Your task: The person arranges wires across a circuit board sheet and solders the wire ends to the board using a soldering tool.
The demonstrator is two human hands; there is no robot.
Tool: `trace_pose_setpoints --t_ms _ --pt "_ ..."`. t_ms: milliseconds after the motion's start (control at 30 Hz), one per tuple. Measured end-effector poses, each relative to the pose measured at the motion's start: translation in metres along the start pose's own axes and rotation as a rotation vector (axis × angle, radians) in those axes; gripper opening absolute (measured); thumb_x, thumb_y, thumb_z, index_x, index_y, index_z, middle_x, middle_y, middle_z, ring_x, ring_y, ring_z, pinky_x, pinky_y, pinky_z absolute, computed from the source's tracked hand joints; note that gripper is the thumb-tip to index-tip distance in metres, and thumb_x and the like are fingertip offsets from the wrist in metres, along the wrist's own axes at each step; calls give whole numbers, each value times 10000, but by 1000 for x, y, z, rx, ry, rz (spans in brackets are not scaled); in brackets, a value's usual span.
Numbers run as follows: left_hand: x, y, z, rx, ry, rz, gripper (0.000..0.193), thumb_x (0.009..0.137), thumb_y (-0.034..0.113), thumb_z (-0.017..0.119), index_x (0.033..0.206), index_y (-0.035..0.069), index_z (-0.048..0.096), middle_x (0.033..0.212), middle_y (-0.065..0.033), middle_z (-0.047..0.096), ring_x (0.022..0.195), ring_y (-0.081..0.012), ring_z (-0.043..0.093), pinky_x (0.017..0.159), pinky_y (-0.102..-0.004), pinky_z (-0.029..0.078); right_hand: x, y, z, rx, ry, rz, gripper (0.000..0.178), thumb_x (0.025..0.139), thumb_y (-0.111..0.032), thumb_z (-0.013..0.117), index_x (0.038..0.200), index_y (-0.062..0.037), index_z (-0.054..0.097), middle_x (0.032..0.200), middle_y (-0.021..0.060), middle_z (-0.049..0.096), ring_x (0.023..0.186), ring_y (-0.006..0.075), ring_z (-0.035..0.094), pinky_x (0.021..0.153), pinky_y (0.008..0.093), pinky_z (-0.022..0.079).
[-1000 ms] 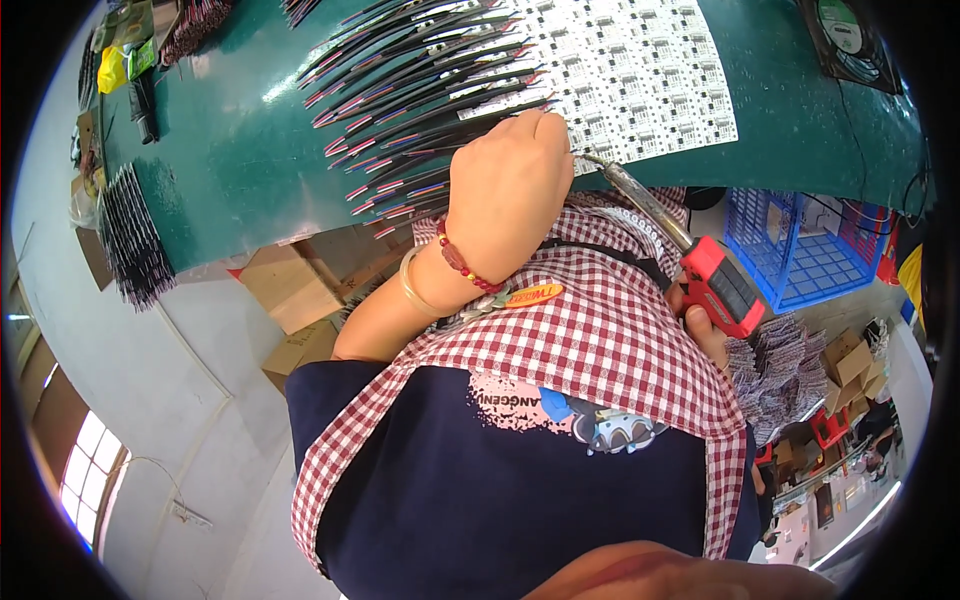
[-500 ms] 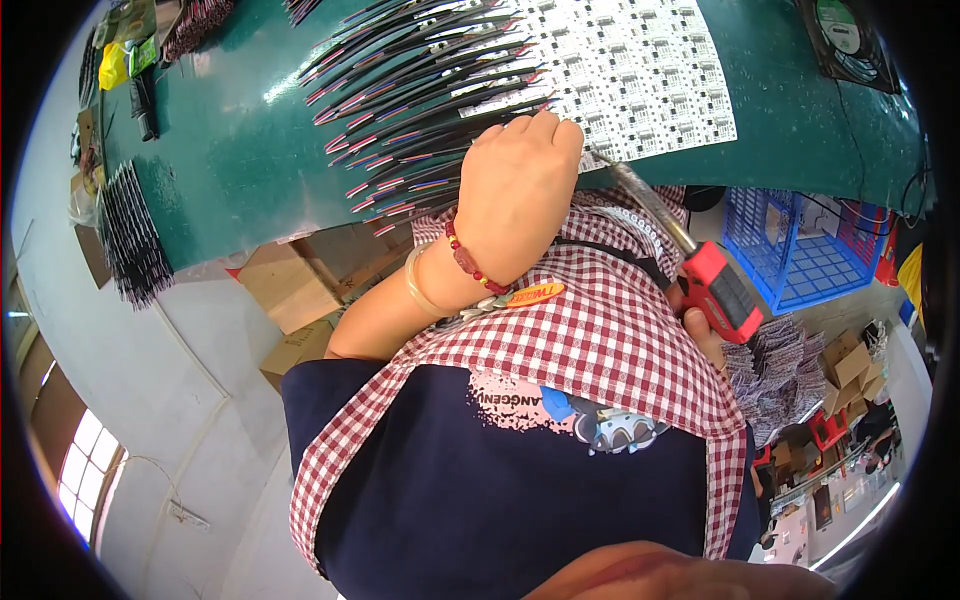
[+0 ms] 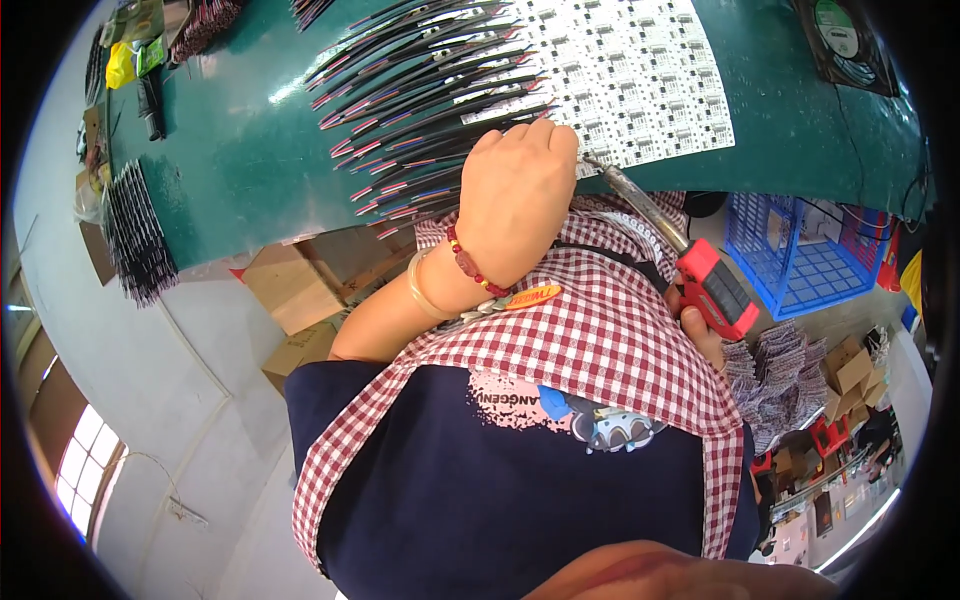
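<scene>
My left hand (image 3: 521,195) is curled closed, back up, over the near edge of a white circuit-board panel (image 3: 690,95). Its fingertips are hidden, so what they hold cannot be made out. Black cables (image 3: 415,105) with bared red, white and blue wire ends lie in rows beside this hand, their right ends over the panel. My right hand (image 3: 700,328), partly hidden by the apron, grips a red and black soldering iron (image 3: 715,290). The iron's metal shaft slants up and left, with its tip close to the left knuckles at the panel's near edge.
The green table (image 3: 235,150) carries a bundle of black cables (image 3: 138,235) at its left edge and a reel (image 3: 840,35) at the far right. A blue plastic crate (image 3: 800,265) stands below the right side. Cardboard boxes (image 3: 290,290) sit under the table.
The soldering iron has shifted slightly left, its tip nearer my left hand. My left hand has moved a touch down and left, still closed.
</scene>
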State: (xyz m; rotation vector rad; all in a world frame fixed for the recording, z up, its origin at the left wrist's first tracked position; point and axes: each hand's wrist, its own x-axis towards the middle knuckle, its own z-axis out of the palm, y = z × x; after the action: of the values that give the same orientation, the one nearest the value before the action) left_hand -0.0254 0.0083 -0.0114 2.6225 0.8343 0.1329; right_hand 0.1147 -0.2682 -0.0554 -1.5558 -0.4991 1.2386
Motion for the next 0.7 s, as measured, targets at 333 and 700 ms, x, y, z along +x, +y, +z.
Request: trace_pose_setpoints --t_ms 333,700 --pt "0 0 -3 19 -27 7 125 782 89 600 727 41 498 702 -103 538 694 -283 571 624 -385 438 1 -16 21 170 84 -58 483 830 -436 646 1007 11 607 698 63 566 627 181 546 645 306 441" --pt "1 -5 -12 92 -44 23 122 778 134 616 751 61 522 738 -88 546 736 -259 571 648 -372 442 57 -54 25 464 141 -369 590 911 -465 490 1222 28 395 632 51 467 471 118 427 501 278 415"
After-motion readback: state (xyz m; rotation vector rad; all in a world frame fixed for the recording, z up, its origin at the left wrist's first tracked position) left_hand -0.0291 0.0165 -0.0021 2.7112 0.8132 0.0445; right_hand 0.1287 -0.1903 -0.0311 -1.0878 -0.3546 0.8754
